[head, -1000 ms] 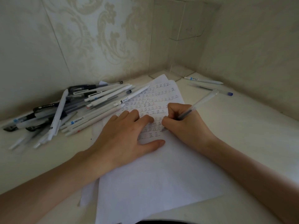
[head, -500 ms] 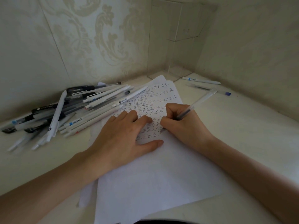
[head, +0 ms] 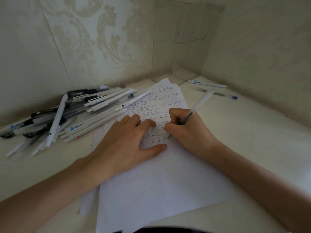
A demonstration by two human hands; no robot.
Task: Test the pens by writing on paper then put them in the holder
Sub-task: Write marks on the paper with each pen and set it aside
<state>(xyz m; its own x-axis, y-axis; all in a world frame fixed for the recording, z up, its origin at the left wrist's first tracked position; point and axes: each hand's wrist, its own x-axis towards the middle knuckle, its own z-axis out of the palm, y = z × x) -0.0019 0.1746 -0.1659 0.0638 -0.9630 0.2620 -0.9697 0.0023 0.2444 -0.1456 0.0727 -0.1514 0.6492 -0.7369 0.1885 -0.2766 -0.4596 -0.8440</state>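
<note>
A white sheet of paper [head: 161, 179] lies on the table, its upper half filled with rows of small written characters. My right hand [head: 188, 130] grips a translucent pen [head: 198, 105] with a dark core, its tip down on the paper by the lowest row and hidden behind my fingers. My left hand [head: 127, 145] lies flat on the sheet, fingers spread, pressing it down just left of the writing. A clear acrylic holder [head: 185, 41] stands in the far corner against the wall.
A loose pile of several white and black pens [head: 70, 113] covers the table at the left. Two more pens lie at the far right: a white one [head: 207, 84] and a clear one with a blue cap [head: 218, 94]. Walls close in behind and to the right.
My right hand has shifted slightly while writing, the pen's upper end tilting a little. My left hand stays pressed on the paper.
</note>
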